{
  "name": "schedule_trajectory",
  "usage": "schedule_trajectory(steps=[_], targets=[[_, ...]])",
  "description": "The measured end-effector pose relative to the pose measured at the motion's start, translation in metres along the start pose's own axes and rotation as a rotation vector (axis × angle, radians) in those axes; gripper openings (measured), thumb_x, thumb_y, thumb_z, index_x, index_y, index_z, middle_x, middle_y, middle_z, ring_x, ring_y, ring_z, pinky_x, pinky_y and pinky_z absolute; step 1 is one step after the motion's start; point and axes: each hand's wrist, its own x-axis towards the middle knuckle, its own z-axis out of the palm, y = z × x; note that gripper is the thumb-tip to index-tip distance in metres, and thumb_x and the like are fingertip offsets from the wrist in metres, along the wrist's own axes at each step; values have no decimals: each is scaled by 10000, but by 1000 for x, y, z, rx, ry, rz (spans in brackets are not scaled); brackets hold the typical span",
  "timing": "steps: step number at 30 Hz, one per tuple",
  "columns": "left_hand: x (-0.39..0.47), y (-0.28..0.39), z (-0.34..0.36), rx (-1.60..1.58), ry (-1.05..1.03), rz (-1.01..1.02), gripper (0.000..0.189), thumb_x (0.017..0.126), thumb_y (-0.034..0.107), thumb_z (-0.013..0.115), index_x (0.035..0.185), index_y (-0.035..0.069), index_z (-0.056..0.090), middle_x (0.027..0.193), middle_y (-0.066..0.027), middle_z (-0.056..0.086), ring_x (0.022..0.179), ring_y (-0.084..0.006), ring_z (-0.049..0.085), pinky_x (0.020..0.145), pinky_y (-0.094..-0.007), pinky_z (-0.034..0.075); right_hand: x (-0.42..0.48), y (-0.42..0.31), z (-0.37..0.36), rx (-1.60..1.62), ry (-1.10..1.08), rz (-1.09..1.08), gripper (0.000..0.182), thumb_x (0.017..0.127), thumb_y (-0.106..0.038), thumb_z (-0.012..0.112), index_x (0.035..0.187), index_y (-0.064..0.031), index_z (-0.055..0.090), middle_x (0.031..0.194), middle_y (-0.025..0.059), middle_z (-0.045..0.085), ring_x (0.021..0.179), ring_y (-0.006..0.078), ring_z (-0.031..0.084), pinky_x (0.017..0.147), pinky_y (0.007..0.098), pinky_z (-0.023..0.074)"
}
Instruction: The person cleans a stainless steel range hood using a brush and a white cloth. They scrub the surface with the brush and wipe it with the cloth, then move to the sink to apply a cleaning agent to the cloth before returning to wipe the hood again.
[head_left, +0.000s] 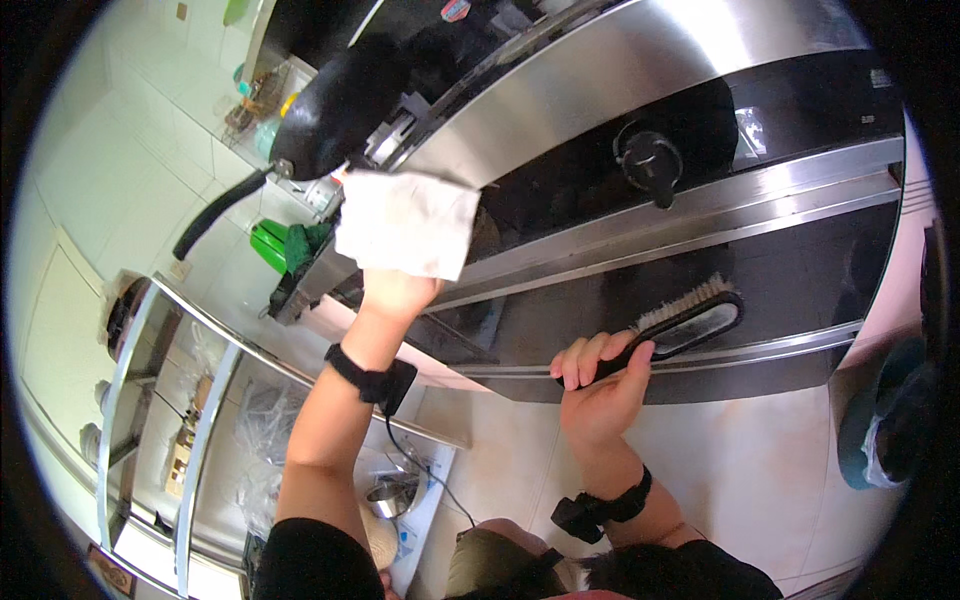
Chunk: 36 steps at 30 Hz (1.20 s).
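Observation:
My left hand (401, 292) is mostly covered by a white cloth or paper towel (409, 221), which it holds up near the stainless steel edge of a cooker (600, 82). The fingers are hidden behind the white sheet. In my right hand (604, 382) is a brush (694, 326) with a black handle and pale bristles, its head pointing right and its bristles facing up and away from me. Behind the brush are the cooker's glossy black lower front (810, 255) and a steel rail. Farther up, a black control knob (651, 165) sits on the black panel.
A black pan (341, 112) rests at the upper left, its handle (221, 214) sticking out leftward. A green container (270, 244) stands below it. On the left is a metal rack (202, 435) with plastic bags. A dark bin (862, 427) with a liner stands at right on the tiled floor (720, 465).

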Motion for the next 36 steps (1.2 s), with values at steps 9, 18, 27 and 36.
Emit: schedule_trajectory(steps=[9,18,27,36], targets=[[92,42,-29,-76,224,130,513,781,278,626,1237,57,545,1256,-189,494,1192,-398,442,1039,-503,295,-7,10,5,26,10,12,397,974,-452,342,810,-99,419,585,41,413,531,180,420,596,375,411],[36,7,-24,-50,15,254,456,775,293,619,1205,145,593,1256,-155,539,1208,-367,463,1051,-506,299,-12,2,18,-110,-103,-32,487,963,-508,333,777,-66,414,580,41,408,529,180,424,580,362,414],[130,74,-53,-66,256,414,173,741,297,660,803,136,665,955,-56,585,1012,-260,523,937,-400,388,-12,2,19,23,-97,-1,559,941,-586,289,788,-68,432,587,43,426,543,183,443,587,349,414],[62,25,-49,28,43,275,442,786,283,617,1213,175,582,1250,-107,548,1197,-321,480,1023,-482,336,24,-67,14,-384,-32,-215,525,961,-539,298,995,-49,483,720,52,466,507,154,447,485,299,391]])
